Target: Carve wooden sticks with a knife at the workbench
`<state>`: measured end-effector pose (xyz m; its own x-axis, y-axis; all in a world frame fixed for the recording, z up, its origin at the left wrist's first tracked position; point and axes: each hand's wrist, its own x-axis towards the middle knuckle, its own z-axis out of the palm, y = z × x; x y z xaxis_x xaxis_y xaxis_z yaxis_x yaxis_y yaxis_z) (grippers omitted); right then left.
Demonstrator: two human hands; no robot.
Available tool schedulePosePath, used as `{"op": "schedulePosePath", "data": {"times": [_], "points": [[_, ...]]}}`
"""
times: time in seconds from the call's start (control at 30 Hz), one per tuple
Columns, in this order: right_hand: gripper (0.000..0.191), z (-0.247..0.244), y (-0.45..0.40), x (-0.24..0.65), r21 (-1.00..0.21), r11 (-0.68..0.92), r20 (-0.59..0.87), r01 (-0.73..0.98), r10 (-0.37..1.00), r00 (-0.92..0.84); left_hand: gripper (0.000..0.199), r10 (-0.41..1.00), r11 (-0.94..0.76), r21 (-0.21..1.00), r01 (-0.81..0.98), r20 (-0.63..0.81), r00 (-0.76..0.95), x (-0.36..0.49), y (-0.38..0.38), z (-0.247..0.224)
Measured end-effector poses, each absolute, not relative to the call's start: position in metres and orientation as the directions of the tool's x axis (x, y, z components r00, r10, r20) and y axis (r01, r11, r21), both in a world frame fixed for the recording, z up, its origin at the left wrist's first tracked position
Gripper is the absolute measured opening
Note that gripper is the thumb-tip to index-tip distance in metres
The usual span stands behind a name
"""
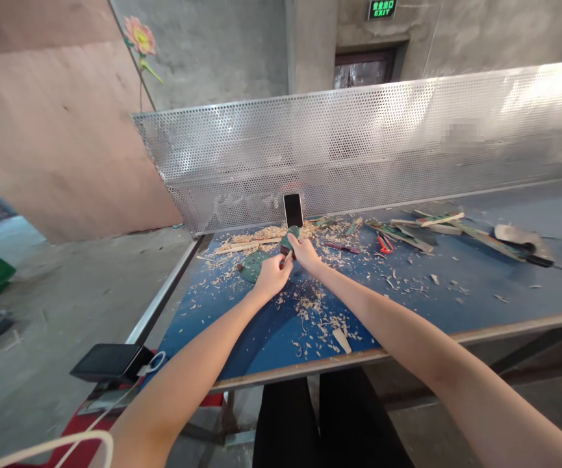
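Both my hands meet over the blue tabletop, fingers closed. In my right hand [306, 255] is a small dark green and brown piece [288, 242], its kind not clear. My left hand [275, 274] pinches a thin pale sliver, apparently of wood [288, 256], right against that piece. Fingers hide most of the contact. Beside my left hand lies a flat green piece with dark spots [253, 265]. Pale wood shavings [310, 300] are scattered around and beneath the hands. A phone [293, 210] stands upright just behind them.
A perforated metal panel [271, 140] runs along the table's back. To the right lie an orange-handled tool [384, 244], green-edged wood strips [485, 239] and a rolled pale item [519, 239]. A pale wood wedge [342, 340] sits at the front edge. A black device [112, 363] with a cable is lower left.
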<state>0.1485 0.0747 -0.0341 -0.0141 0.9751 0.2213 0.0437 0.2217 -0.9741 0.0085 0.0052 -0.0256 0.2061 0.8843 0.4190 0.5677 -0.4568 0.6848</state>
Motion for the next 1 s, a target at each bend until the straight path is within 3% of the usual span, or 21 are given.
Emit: {"op": "schedulePosePath", "data": {"times": [0.37, 1.0], "points": [[0.053, -0.0346, 0.0667, 0.1421, -0.982, 0.167, 0.165, 0.087, 0.986, -0.023, 0.041, 0.891, -0.436, 0.686, 0.583, 0.421, 0.171, 0.0076, 0.006, -0.0247], [0.052, -0.0351, 0.0654, 0.1387, -0.988, 0.156, 0.154, 0.014, 0.986, -0.068, 0.038, 0.904, -0.398, 0.709, 0.582, 0.412, 0.116, 0.0084, 0.0039, -0.0226]]}}
